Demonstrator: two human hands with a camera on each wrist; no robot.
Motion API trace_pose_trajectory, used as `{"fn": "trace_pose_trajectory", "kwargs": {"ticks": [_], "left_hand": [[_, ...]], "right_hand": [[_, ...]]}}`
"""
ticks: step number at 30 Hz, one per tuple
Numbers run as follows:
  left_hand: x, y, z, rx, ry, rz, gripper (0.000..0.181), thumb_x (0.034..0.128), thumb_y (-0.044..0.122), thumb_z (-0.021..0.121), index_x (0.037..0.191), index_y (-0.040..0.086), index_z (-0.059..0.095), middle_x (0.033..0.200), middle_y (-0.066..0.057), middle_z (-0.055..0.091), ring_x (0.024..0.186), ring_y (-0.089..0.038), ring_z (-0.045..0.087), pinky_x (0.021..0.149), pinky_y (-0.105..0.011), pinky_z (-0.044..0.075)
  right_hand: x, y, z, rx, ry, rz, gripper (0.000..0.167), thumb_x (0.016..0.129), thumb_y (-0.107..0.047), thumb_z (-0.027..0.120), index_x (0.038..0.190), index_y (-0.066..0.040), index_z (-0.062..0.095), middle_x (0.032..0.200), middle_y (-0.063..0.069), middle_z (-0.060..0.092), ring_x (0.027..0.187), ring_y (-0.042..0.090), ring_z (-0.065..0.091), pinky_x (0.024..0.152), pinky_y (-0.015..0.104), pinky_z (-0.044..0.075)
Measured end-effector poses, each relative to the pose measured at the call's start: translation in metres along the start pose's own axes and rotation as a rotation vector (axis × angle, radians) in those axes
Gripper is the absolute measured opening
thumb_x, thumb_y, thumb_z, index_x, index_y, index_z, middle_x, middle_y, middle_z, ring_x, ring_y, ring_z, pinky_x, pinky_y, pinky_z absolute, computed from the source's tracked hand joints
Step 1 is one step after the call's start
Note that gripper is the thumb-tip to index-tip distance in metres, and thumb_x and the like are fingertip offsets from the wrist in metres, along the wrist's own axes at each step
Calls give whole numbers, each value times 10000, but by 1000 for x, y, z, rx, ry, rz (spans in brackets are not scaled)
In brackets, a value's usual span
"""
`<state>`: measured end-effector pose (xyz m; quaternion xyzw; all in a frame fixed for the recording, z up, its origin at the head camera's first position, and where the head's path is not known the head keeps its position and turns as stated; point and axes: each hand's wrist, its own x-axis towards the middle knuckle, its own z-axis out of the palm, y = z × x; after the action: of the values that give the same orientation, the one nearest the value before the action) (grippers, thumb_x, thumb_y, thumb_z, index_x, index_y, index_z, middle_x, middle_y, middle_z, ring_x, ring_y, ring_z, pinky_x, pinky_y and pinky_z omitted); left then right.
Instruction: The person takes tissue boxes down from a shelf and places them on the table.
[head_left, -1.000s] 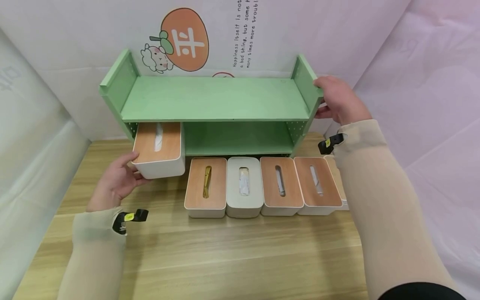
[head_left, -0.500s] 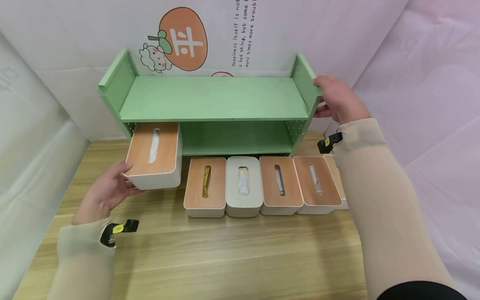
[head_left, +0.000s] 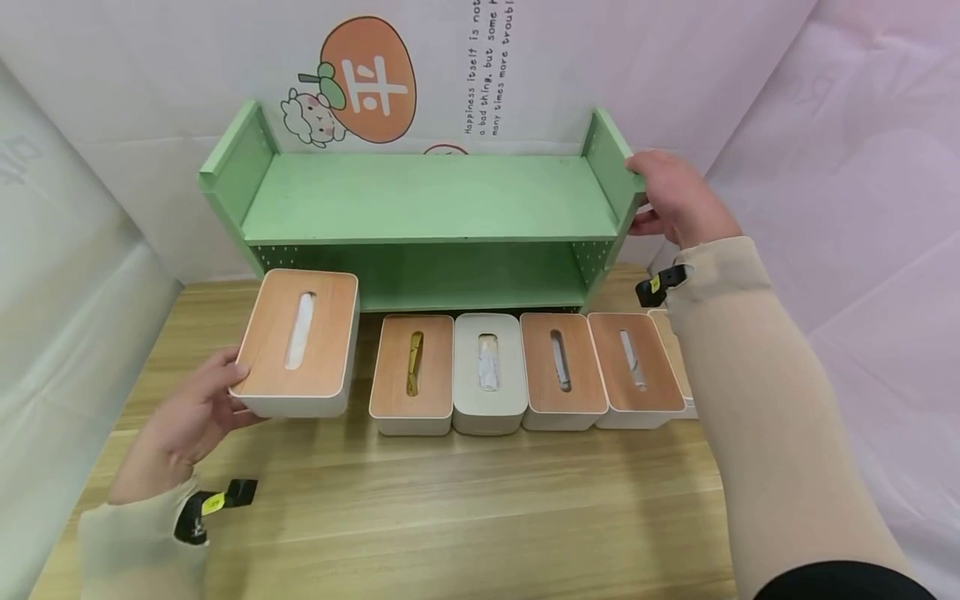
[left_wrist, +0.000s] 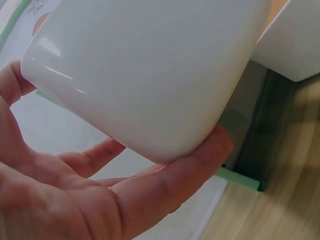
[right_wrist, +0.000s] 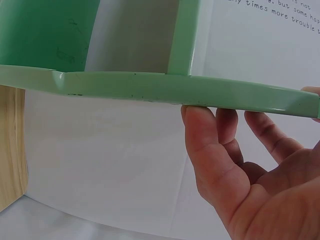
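Note:
My left hand (head_left: 187,417) holds a white tissue box (head_left: 330,354) with a wood-look lid and a slot showing white tissue. The thumb lies on the lid's left front corner, and the fingers support the box from below. In the left wrist view the fingers touch the smooth white box (left_wrist: 145,75) near its bottom edge. The box is in front of the green shelf (head_left: 435,196), at its left end. My right hand (head_left: 686,200) grips the shelf's right side panel, thumb over its edge. In the right wrist view several fingertips (right_wrist: 200,117) press the panel's outer face.
Several tissue boxes stand side by side before the shelf: one with gold contents (head_left: 390,367), an all-white one (head_left: 468,404), and wood-lidded ones (head_left: 536,367). My right sleeve partly covers the rightmost. White printed cloth (head_left: 555,67) hangs behind; the table (head_left: 450,517) is wood-grained.
The left hand has drawn the tissue box out of the shelf's lower level, toward me and slightly left. My right hand stays on the side panel.

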<state>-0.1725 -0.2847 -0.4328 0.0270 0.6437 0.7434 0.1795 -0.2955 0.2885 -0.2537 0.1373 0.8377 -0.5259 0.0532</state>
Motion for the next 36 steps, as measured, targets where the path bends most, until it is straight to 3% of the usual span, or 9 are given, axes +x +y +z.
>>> {"fn": "trace_pose_trajectory", "kwargs": {"ticks": [5, 9, 13, 19, 23, 27, 32, 36], "left_hand": [[-13, -18, -5, 10, 14, -31, 219, 1062, 169, 460, 1240, 272, 534, 1130, 68, 651, 942, -234, 693, 776, -395, 560], [-18, -34, -10, 22, 40, -95, 294, 1063, 195, 470, 1355, 224, 455, 1132, 63, 631, 958, -237, 683, 787, -405, 552], [-18, -48, -14, 33, 71, -145, 436, 1057, 236, 497, 1454, 148, 337, 1149, 35, 595, 974, -245, 672, 796, -429, 545], [-14, -65, -17, 36, 94, -183, 352, 1052, 233, 505, 1386, 205, 395, 1240, -57, 519, 994, -229, 649, 816, -448, 526], [-10, -71, -16, 22, 89, -209, 478, 1055, 230, 492, 1481, 152, 292, 1445, -252, 329, 1024, -209, 625, 838, -428, 516], [-7, -71, -15, 3, 71, -221, 610, 1061, 236, 486, 1565, 112, 166, 1554, -317, 119, 1062, -193, 607, 868, -392, 510], [-5, -72, -16, -5, 53, -242, 736, 1067, 242, 491, 1589, 50, 8, 1576, -322, 83, 1093, -175, 587, 895, -381, 503], [-3, -73, -17, -11, 41, -240, 728, 1067, 227, 497, 1579, 18, 22, 1587, -305, 68, 1087, -129, 585, 910, -375, 501]], "right_hand": [[0, 0, 0, 0, 0, -4, 563, 1050, -469, 350, 1527, -171, 322, 1240, 128, 479, 985, 351, 649, 826, 445, 554], [0, 0, 0, 1, -1, -3, 559, 1050, -468, 353, 1519, -165, 330, 1241, 126, 481, 998, 351, 643, 830, 449, 552], [0, 0, 0, 3, 3, 2, 564, 1047, -471, 360, 1526, -174, 328, 1239, 122, 480, 997, 351, 642, 827, 446, 554], [1, 0, -1, 11, -3, -1, 573, 1048, -478, 361, 1531, -173, 315, 1264, 123, 472, 1043, 361, 616, 830, 444, 553], [1, 1, -1, 18, 2, 2, 571, 1048, -479, 367, 1527, -173, 320, 1266, 118, 473, 1057, 361, 609, 833, 446, 552], [2, 2, 0, 13, 3, -2, 564, 1047, -479, 366, 1516, -167, 331, 1258, 123, 478, 1036, 358, 622, 826, 446, 554], [1, 2, 0, 7, -4, -9, 568, 1049, -479, 358, 1519, -161, 328, 1267, 130, 476, 1026, 355, 623, 827, 443, 554], [0, 1, 0, 12, -2, -8, 571, 1048, -477, 361, 1524, -164, 328, 1265, 131, 475, 1010, 350, 624, 830, 441, 553]]}}
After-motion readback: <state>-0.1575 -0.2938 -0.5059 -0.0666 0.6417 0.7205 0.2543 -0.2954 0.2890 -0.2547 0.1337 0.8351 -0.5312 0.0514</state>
